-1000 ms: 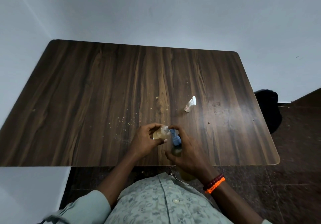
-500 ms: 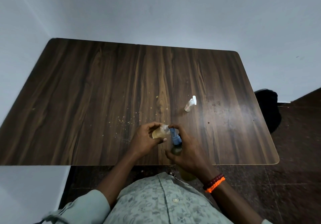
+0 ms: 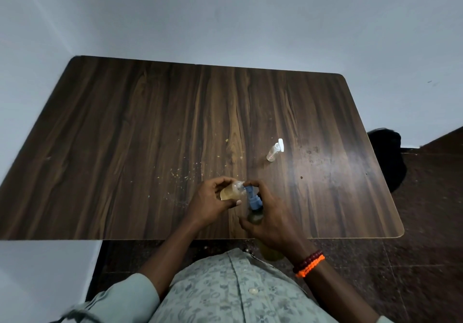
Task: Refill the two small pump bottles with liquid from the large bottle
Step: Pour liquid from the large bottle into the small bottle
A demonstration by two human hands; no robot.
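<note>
Holding the small open bottle [image 3: 229,192] in the left hand [image 3: 213,203], we tip its neck toward the blue pump head [image 3: 251,197] of the large bottle [image 3: 255,216], low in the frame and just right of centre. The left hand is closed around the small bottle's body, fingers over the top and thumb beneath; amber liquid already fills part of it. The right hand [image 3: 271,220] is wrapped around the large bottle's shoulder, with the forefinger curled over the pump top; the lower body of that bottle hangs past the near edge of the bench [image 3: 125,147]. Nozzle and small neck appear to be touching or nearly so; we cannot tell which.

We judge the step in hand to be pumping liquid into the first small bottle. The second small pump bottle [image 3: 275,150], clear with a white pump, stands apart to the upper right and looks empty or nearly empty.

Handling notes: the small bottle appears to be thin clear plastic, light, and likely to dent under pressure, so we grip it around the middle of the body. The large bottle is probably the heavier item and may be slick if liquid has run down; we hold it at the shoulder below the pump collar. Scattered crumbs [image 3: 185,174] lie on the bench left of the hands.
</note>
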